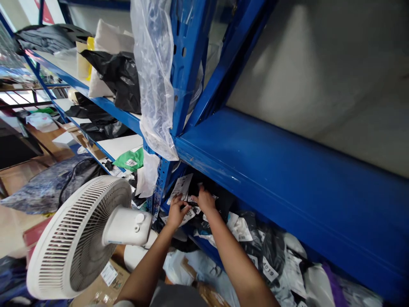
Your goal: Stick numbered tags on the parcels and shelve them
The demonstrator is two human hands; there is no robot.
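Labelled packages (275,248) crowd a blue shelf (207,250) around left hand (176,213) and right hand (205,200).

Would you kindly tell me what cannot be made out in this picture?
Head view:
Whether the left hand and right hand grip anything: the hands hide the contact.
Label beside the left hand: too small to read fully.
Far side of the packages: hidden by the blue beam.
Purple item: cut off by the bottom edge.
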